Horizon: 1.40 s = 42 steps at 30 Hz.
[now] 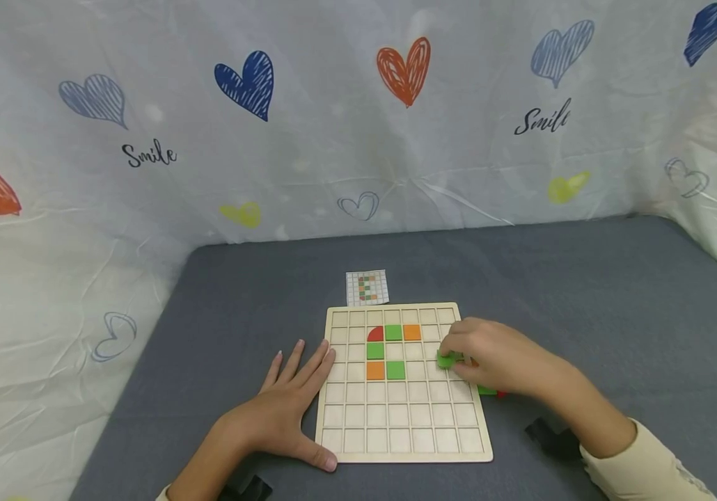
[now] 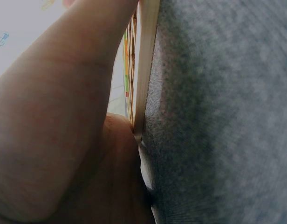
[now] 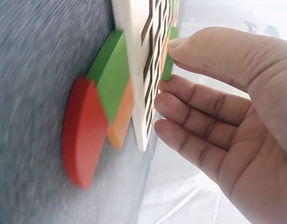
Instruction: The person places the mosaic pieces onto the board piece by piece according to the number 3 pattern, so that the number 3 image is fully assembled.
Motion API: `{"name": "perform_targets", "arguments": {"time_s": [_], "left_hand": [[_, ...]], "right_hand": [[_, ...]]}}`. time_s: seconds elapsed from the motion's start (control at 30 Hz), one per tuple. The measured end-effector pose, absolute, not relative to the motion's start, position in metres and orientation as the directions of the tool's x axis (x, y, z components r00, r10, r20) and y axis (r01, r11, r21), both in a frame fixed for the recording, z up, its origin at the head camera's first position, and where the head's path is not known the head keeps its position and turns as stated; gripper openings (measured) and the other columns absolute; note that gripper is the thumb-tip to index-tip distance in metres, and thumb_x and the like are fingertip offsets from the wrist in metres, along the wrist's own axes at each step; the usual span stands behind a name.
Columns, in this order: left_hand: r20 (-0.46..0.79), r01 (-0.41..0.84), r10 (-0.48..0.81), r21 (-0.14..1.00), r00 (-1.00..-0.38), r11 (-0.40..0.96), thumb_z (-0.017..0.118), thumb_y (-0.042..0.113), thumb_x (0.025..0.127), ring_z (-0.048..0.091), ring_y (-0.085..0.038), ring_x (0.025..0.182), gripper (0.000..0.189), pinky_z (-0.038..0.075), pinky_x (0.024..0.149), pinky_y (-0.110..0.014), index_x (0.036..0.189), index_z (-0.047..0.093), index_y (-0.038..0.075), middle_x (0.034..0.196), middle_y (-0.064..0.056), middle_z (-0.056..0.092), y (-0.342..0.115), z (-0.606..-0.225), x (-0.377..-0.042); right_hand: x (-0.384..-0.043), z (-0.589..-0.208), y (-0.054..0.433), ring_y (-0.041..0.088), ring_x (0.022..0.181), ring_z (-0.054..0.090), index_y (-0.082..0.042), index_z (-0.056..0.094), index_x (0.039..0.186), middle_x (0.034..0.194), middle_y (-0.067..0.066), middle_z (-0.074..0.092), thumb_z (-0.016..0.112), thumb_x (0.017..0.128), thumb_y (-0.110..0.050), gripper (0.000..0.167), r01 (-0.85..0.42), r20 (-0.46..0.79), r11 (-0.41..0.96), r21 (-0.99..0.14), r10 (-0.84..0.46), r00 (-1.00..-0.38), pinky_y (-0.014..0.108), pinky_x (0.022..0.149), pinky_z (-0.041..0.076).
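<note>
A wooden grid board [image 1: 405, 457] bears several coloured tiles, among them a red rounded tile [image 1: 375, 335], a green tile [image 1: 392, 332] and an orange tile [image 1: 411, 332]. My left hand [image 1: 273, 421] rests along the board's left side, fingers straight and spread, thumb at the near left corner. Over the right part of the grid, my right hand [image 1: 499, 356] pinches a green square tile [image 3: 169, 56] between thumb and fingers. In the right wrist view that tile is just above the grid, seen edge-on. The left wrist view shows mostly my hand [image 2: 55, 107] and the board's edge [image 2: 146, 60].
Loose pieces lie on the grey cloth by the board's right edge: a red rounded piece [image 3: 83, 135], a green one [image 3: 111, 79] and an orange one [image 3: 120, 123]. Behind the board is a small printed pattern card [image 1: 367, 287]. A white heart-printed curtain [image 1: 327, 139] hangs beyond the table.
</note>
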<state>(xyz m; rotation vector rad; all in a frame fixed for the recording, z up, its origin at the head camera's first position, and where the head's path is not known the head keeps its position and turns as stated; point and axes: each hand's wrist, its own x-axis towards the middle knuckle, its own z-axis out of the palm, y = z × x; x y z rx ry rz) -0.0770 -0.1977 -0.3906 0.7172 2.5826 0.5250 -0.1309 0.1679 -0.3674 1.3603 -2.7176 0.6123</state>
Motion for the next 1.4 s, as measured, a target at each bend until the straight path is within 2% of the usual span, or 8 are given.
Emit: {"name": "perform_targets", "arguments": {"time_s": [0.53, 0.8, 1.03, 1.2, 1.4], "left_hand": [[-0.268, 0.416, 0.553, 0.429, -0.789, 0.802, 0.072, 0.085, 0.06, -0.015, -0.035, 0.15, 0.141, -0.01, 0.113, -0.064, 0.163, 0.002, 0.019, 0.168, 0.0, -0.005, -0.198, -0.389, -0.076], [-0.274, 0.411, 0.55, 0.429, -0.789, 0.804, 0.071, 0.086, 0.06, -0.016, -0.034, 0.15, 0.141, -0.011, 0.113, -0.063, 0.163, 0.001, 0.021, 0.168, 0.002, -0.007, -0.199, -0.391, -0.076], [-0.29, 0.394, 0.542, 0.438, -0.789, 0.808, 0.071, 0.086, 0.06, -0.017, -0.034, 0.15, 0.141, -0.011, 0.113, -0.063, 0.163, 0.001, 0.022, 0.168, 0.002, -0.007, -0.199, -0.389, -0.076], [-0.298, 0.389, 0.541, 0.442, -0.786, 0.808, 0.071, 0.086, 0.06, -0.017, -0.034, 0.149, 0.14, -0.011, 0.113, -0.063, 0.163, 0.0, 0.022, 0.168, 0.002, -0.008, -0.199, -0.389, -0.076], [-0.301, 0.386, 0.536, 0.435, -0.789, 0.813, 0.071, 0.087, 0.059, -0.016, -0.034, 0.15, 0.141, -0.011, 0.114, -0.063, 0.163, 0.001, 0.022, 0.168, 0.003, -0.008, -0.198, -0.389, -0.076]], "right_hand": [[-0.124, -0.359, 0.13, 0.006, 0.073, 0.049, -0.016, 0.073, 0.086, 0.079, -0.011, 0.057, 0.074, 0.079, 0.0, 0.017, -0.858, 0.205, 0.436, -0.269, -0.845, -0.494, 0.024, 0.066, 0.047], [-0.12, -0.358, 0.112, 0.004, 0.069, 0.044, -0.016, 0.072, 0.084, 0.076, -0.012, 0.052, 0.076, 0.079, 0.0, 0.017, -0.865, 0.186, 0.422, -0.272, -0.859, -0.477, 0.019, 0.062, 0.043], [-0.115, -0.359, 0.091, 0.006, 0.067, 0.041, -0.019, 0.067, 0.079, 0.071, -0.012, 0.043, 0.075, 0.082, -0.006, 0.015, -0.88, 0.141, 0.432, -0.198, -0.876, -0.461, 0.019, 0.059, 0.04], [-0.112, -0.359, 0.079, 0.008, 0.066, 0.041, -0.019, 0.064, 0.074, 0.07, -0.011, 0.041, 0.076, 0.079, -0.006, 0.018, -0.904, 0.147, 0.402, -0.145, -0.895, -0.422, 0.02, 0.059, 0.037], [-0.109, -0.36, 0.074, 0.009, 0.064, 0.041, -0.02, 0.067, 0.075, 0.069, -0.011, 0.041, 0.075, 0.078, -0.006, 0.017, -0.915, 0.155, 0.387, -0.116, -0.903, -0.401, 0.021, 0.058, 0.036]]}}
